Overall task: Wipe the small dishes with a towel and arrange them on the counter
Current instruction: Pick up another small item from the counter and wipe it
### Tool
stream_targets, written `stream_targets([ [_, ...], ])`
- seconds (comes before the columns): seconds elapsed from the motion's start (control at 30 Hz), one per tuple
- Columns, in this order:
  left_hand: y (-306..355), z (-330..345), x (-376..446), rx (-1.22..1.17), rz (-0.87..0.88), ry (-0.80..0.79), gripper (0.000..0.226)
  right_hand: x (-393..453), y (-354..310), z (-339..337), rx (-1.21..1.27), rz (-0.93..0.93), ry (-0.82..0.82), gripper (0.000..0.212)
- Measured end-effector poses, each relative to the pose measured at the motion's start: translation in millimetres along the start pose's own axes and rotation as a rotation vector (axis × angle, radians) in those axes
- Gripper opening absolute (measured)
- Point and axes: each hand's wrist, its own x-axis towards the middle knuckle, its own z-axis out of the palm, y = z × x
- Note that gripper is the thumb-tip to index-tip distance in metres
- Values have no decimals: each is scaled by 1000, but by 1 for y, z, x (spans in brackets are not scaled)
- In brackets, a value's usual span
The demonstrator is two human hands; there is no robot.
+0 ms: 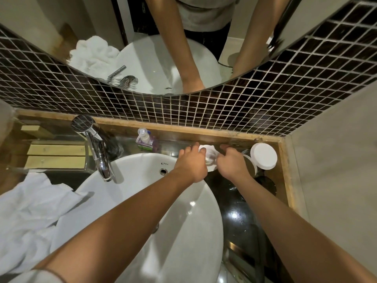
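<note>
**Both hands meet on a small white dish at the back of the counter**

The left hand (191,162) and the right hand (231,163) reach side by side over the far right rim of the white basin (142,201) and close in on a small white dish (208,155) between them. The dish sits at the rear of the dark, glossy counter (234,205), just in front of the wooden ledge (183,129) under the tiled wall. Its shape looks round and smooth, glazed, but the fingers cover most of it, so its tilt and long axis cannot be told. The left fingers curl round its left edge and the right fingers pinch toward its right edge; both hands look partly closed on it, though how firm the hold is cannot be told. A pale rim shows below the 2 hands, either a plate or part of the same piece.

Just right of the right hand stands a round white lid or dish (263,156), flat face tilted toward the camera, with clear glass rims beside it.

A white towel (34,207), soft and crumpled, lies on the counter left of the basin, well apart from the hands. A chrome faucet (95,148) arches over the basin's back left edge, and a clear pump bottle (145,139) stands behind the basin. The wall is small dark square mosaic tile (244,103) with pale grout, below a curved mirror (142,48).
</note>
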Motion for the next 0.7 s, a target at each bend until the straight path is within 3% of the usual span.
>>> stream_targets([
  [0.2,-3,9,-4,-48,-22,-62,55,0,2,7,-25,70,-93,49],
  [0.7,4,-7,-3,-252,-27,-153,58,1,2,1,-2,79,-87,43],
])
